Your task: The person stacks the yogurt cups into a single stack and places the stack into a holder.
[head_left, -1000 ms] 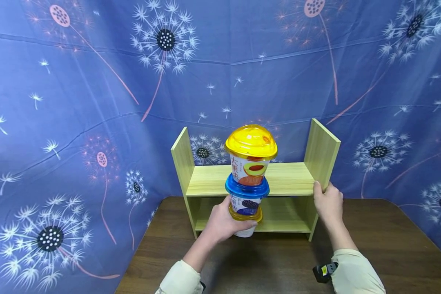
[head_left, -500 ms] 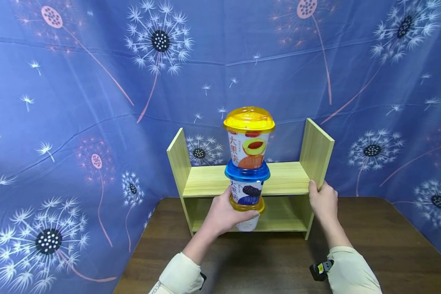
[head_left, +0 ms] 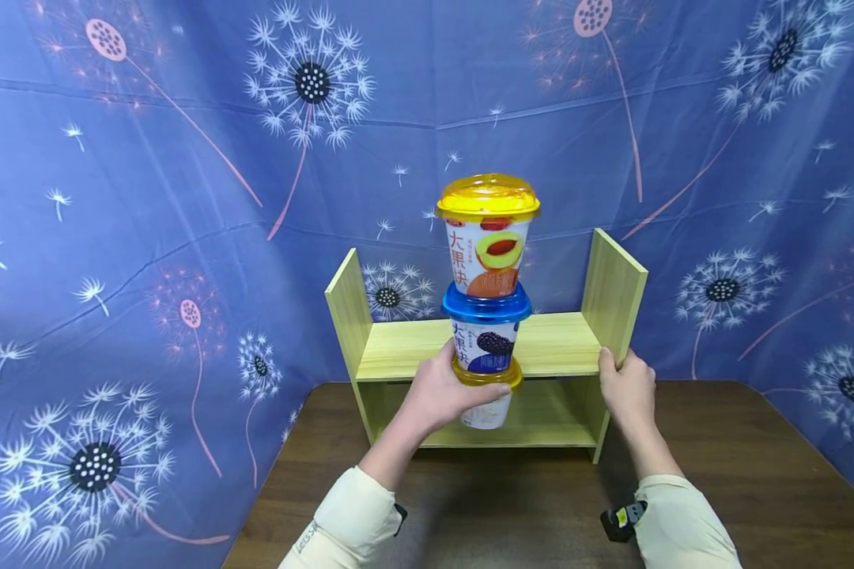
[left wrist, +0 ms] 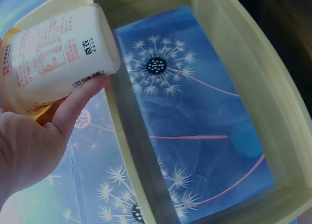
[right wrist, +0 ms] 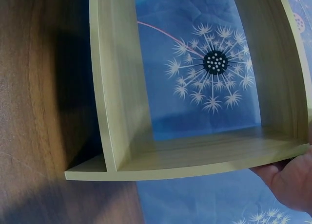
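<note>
My left hand (head_left: 441,391) grips a stack of three lidded fruit cups low down, its thumb across the front of the bottom cup (head_left: 487,412). The top cup (head_left: 487,257) has a domed yellow lid and a peach picture. Under it, the middle cup (head_left: 482,345) has a blue lid and a blackberry picture. The stack stands nearly upright in front of the two-tier wooden shelf (head_left: 413,348). In the left wrist view, the white bottom cup (left wrist: 63,53) shows a barcode. My right hand (head_left: 628,393) holds the shelf's right side panel, level with the upper board.
The shelf stands on a dark brown wooden table (head_left: 313,482), its side panels rising above the upper board. Behind and to the sides hangs a blue cloth (head_left: 185,158) with dandelion prints. A black device (head_left: 622,521) is at the right sleeve.
My left hand has raised the stack of cups, and the stack has straightened from a tilt toward the camera. The right hand stays at the shelf's side panel.
</note>
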Demonstrator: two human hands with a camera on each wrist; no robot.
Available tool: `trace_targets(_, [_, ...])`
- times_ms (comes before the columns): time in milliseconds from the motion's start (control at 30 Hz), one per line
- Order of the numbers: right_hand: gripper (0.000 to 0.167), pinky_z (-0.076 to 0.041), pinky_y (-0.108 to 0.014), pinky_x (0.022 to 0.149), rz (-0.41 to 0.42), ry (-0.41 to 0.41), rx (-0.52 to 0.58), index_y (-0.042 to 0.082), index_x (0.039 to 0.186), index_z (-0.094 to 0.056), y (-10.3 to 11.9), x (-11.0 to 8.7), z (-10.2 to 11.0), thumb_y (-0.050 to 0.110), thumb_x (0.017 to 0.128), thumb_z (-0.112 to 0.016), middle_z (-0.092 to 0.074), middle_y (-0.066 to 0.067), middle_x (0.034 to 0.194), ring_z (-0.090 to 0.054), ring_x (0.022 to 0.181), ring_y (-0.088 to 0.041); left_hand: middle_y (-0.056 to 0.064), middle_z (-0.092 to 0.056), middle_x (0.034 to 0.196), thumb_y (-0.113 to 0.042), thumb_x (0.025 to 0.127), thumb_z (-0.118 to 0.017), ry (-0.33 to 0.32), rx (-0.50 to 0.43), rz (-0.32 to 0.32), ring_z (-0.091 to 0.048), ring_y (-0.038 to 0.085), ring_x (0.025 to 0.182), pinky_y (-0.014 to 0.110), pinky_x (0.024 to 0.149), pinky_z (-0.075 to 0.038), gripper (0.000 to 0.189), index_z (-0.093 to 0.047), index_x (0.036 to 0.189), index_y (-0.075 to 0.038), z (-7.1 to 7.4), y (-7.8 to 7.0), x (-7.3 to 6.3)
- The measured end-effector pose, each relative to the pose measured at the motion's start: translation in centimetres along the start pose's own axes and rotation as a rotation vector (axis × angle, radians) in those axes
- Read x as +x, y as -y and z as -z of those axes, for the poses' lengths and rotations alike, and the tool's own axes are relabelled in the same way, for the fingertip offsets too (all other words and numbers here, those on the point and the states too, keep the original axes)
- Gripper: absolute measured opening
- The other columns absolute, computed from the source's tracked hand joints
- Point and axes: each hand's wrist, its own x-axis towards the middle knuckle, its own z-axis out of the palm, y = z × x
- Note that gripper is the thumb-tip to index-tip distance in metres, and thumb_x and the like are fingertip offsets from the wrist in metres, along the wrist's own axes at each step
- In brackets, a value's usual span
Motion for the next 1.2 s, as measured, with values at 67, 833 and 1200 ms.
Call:
trace_targets(67, [0.035,-0.043,-0.044,0.054,0.001,0.002,0.001,0.002,0.08,-0.052,0.1,0.1,0.1,0.028,0.103,-0.049,-0.054,-0.016,0.064,-0.056,0.067,-0.039,-0.01,-0.07,0.107,-0.048,0.075,-0.088,-0.012,0.007,0.004,-0.069,0.012,0.093,0.039,0.082,-0.056,0.065,-0.056,0.128,-0.028,0.1,-0.3,0.3])
trace_targets(833, [0.034,-0.047,-0.061,0.07,-0.017,0.001,0.02,-0.001,0.088,-0.058,-0.2,-0.2,-0.1,0.029,0.103,-0.049,-0.063,-0.028,0.08,-0.06,0.079,-0.048,-0.007,-0.069,0.109,-0.048,0.074,-0.088,-0.056,0.002,-0.018,-0.068,0.015,0.095,0.041,0.084,-0.056,0.068,-0.057,0.129,-0.025,1.3,-1.6,2.9])
trace_targets(1200, [0.034,-0.047,-0.057,0.063,0.006,-0.005,0.016,0.0,0.086,-0.058,-0.4,-0.1,-0.1,0.029,0.103,-0.049,-0.06,-0.021,0.071,-0.059,0.072,-0.043,-0.007,-0.069,0.112,-0.047,0.075,-0.088,-0.059,-0.034,0.007,-0.068,0.016,0.098,0.043,0.087,-0.055,0.066,-0.057,0.13,-0.027,1.2,-0.9,3.9])
